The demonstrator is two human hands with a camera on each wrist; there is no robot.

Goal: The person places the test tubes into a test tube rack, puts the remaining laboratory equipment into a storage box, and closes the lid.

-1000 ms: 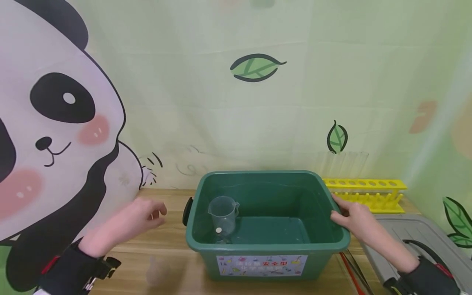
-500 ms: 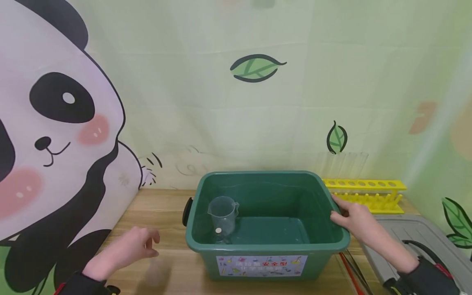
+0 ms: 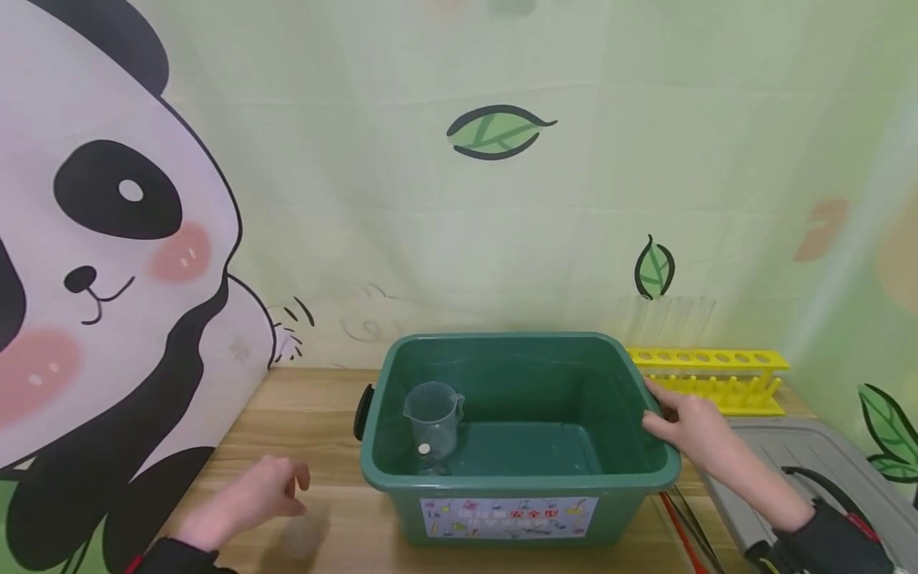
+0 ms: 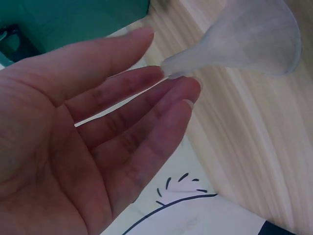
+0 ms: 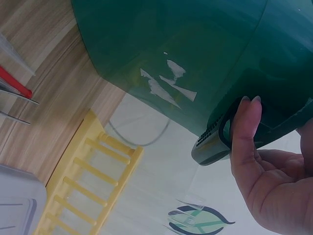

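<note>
A green plastic bin stands on the wooden table with its top uncovered. My right hand grips the bin's right rim beside the black handle. Inside, a clear measuring beaker and a small bottle with a white cap are at the left end. Left of the bin, my left hand hovers low with loosely bent fingers and holds nothing. Close to its fingertips is the narrow stem of a translucent funnel, standing mouth down on the table; whether they touch, I cannot tell.
Behind the bin's right end is a yellow test tube rack with several clear tubes. A grey lid lies at the right, beneath my forearm. Thin rods, one of them red, lie beside the bin. A printed cloth hangs behind.
My left hand has come down and slightly left, toward the funnel. My right hand and the bin have stayed in place.
</note>
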